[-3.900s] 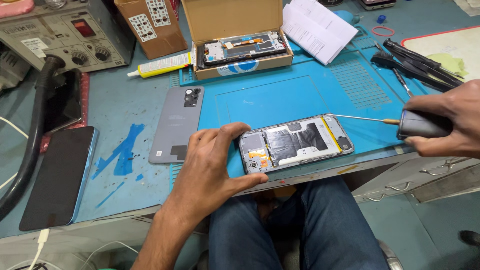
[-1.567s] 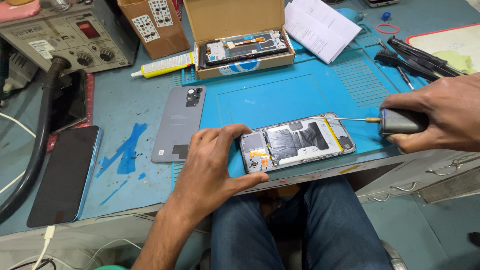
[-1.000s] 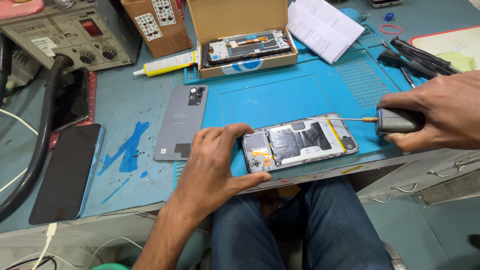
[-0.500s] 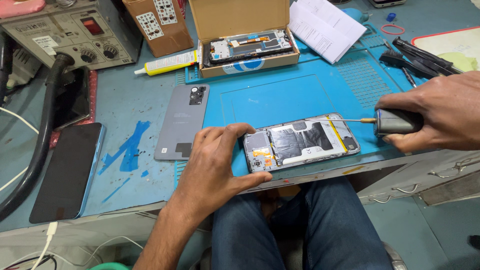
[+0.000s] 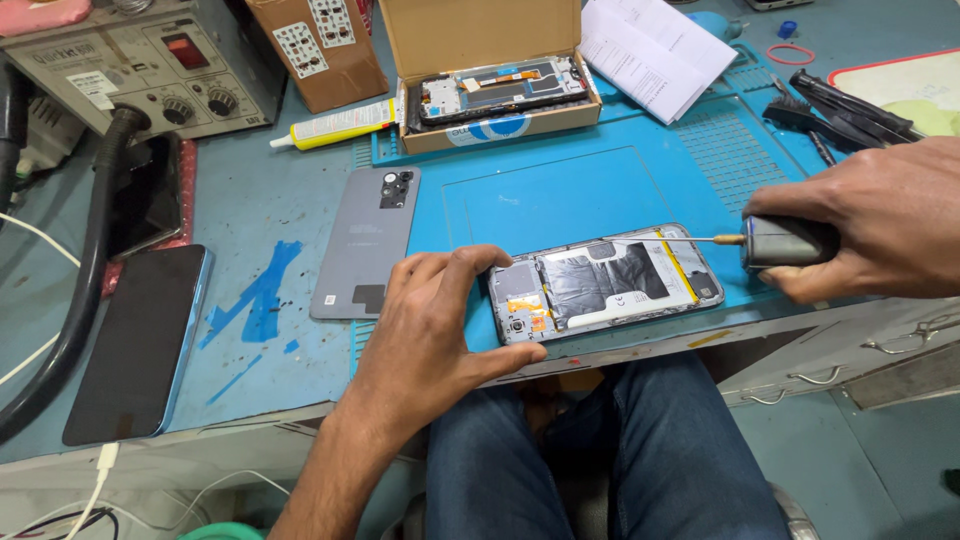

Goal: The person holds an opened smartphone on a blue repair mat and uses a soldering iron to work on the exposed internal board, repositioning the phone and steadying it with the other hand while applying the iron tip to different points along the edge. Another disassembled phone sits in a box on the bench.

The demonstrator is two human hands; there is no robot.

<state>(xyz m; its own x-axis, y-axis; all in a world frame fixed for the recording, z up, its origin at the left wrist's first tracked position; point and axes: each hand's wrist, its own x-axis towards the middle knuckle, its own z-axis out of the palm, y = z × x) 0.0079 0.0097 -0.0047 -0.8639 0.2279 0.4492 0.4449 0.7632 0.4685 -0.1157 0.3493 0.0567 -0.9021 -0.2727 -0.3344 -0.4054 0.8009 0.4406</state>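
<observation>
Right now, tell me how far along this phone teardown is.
Done: the grey back cover lies off, left of the opened phone. In hand: the left hand steadies the phone while the right hand puts a screwdriver to its far end. Left: the battery and inner plates sit in place.

On the blue repair mat: one opened phone [image 5: 605,285], one grey back cover [image 5: 368,240], one dark phone [image 5: 135,340] lying screen-up, two cardboard boxes [image 5: 490,75] [image 5: 320,45], one yellow glue tube [image 5: 335,127], one screwdriver [image 5: 775,240] and two hands [image 5: 425,335] [image 5: 885,225] at work
</observation>
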